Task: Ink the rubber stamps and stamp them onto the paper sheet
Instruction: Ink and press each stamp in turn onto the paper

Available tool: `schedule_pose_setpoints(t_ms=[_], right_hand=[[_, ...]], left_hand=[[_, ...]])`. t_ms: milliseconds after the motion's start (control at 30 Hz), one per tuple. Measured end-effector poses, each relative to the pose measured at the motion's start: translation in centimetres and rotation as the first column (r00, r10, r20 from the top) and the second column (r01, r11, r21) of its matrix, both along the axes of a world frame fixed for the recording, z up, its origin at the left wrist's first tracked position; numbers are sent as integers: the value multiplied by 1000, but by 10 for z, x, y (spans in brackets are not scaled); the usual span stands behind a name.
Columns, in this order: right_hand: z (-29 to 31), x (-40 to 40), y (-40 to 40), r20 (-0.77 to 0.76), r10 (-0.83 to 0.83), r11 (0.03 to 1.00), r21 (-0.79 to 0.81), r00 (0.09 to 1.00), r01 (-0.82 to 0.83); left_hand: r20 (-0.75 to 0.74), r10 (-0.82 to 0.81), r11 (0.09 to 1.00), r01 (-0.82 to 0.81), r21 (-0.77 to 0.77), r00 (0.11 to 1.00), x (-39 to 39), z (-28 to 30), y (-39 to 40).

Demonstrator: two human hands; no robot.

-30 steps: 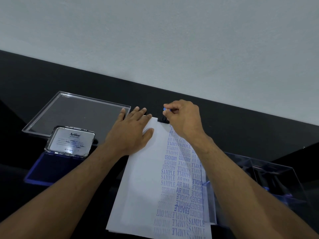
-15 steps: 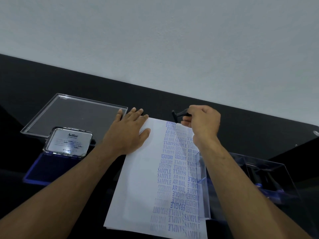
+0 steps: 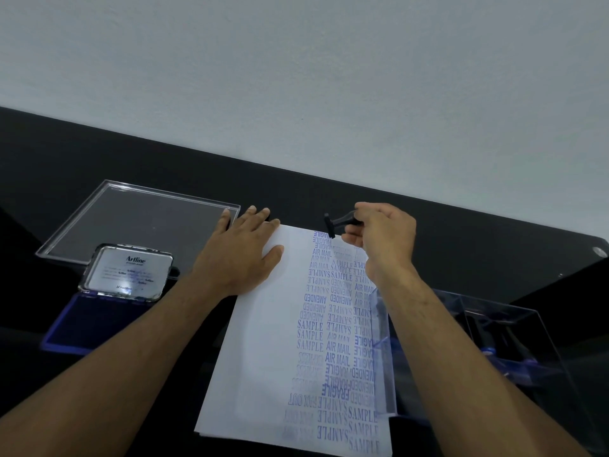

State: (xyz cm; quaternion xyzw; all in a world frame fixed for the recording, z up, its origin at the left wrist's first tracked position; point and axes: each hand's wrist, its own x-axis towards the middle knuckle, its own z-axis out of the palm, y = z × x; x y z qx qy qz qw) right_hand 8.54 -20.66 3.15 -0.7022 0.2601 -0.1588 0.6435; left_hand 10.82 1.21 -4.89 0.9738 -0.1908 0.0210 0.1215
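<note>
Since a second ago the right hand (image 3: 384,240) has lifted off the top edge of the paper sheet (image 3: 263,341) and rolled back; the rubber stamp (image 3: 339,224) that was pressed down under it is now raised and showing. I see the left hand (image 3: 242,250) unchanged, flat on the sheet's upper left corner, fingers straight and spread, fingertips past the top edge onto the black table (image 3: 99,166).

Stamp's long axis runs roughly level, handle toward the right hand, face plate at the left end, plate standing nearly on edge and facing left. Plate's lower corner sits just above the sheet's top edge, right beside a fresh blue print; I cannot tell if it touches. Right hand pinches the handle with curled fingers, wrist bent, forearm coming in from lower right over the sheet's right edge.

Right half of the sheet is packed with blue prints; the left half is blank white. Open ink pad (image 3: 99,318) with its lid up sits near left, clear tray lid (image 3: 138,222) behind it, touching the left little finger. Clear stamp box (image 3: 494,341) overlaps the sheet's right edge under the right forearm.
</note>
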Motion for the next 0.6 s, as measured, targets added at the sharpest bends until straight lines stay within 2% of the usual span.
schedule_pose_setpoints(t_ms=[467,600], right_hand=[[1,-3,4,-14,53,999,-12,998,-53],[6,-9,9,-10,88,996,-5,996,-88]], left_hand=[[-29,5,1000,-4,22,1000,-1,4,-1],[-12,0,999,-1,-37,1000,-3,15,-2]])
